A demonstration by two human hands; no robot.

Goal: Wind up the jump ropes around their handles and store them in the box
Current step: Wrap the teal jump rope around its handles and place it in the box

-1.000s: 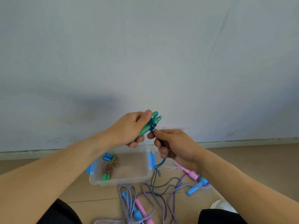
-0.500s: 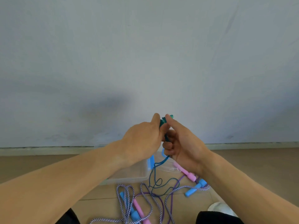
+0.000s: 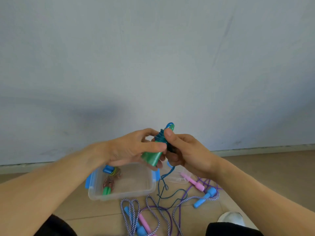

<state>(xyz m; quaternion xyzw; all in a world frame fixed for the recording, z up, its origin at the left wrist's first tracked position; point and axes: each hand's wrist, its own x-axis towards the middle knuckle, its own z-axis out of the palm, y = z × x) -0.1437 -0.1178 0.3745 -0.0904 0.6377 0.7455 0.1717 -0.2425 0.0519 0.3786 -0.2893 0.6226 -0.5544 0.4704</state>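
Evidently light and stiff, the green handles are gripped by the left hand above the box, while the limp blue rope is pinched by the right hand, best grasped near the coils.

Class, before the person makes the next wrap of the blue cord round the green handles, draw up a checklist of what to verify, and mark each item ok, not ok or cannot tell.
1. left hand grips the green handles: ok.
2. right hand holds the blue cord at the coils: ok.
3. Coils sit snug round the handles: cannot tell, blurred.
4. Cord fully wound: not ok, a long tail hangs to the floor.
5. Tail free of the purple striped rope: not ok, they cross.
6. clear box open with room beside the wound ropes: ok.
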